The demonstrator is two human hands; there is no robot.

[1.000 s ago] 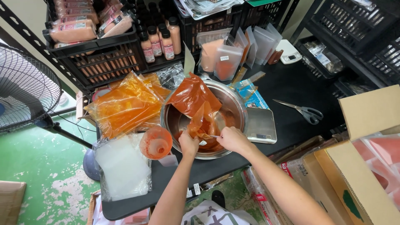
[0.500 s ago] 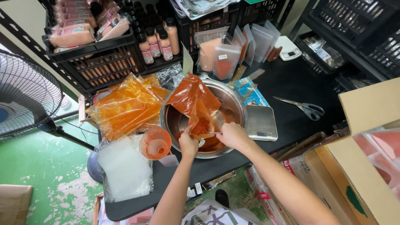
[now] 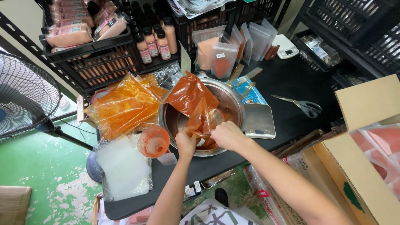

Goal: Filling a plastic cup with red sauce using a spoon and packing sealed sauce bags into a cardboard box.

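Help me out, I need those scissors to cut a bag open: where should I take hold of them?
Grip the scissors by the dark handle loops, which lie at their right end, coming from above on that side. The shut blades point left toward the small scale, so a reach from the right probably keeps your fingers off the tips. They lie flat on the black table.

Scissors, digital scale, standing fan

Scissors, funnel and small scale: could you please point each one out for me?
Scissors (image 3: 307,107), head view, on the dark handles.
Funnel (image 3: 153,141), head view, on its orange cone.
Scale (image 3: 259,121), head view, on its metal platform.
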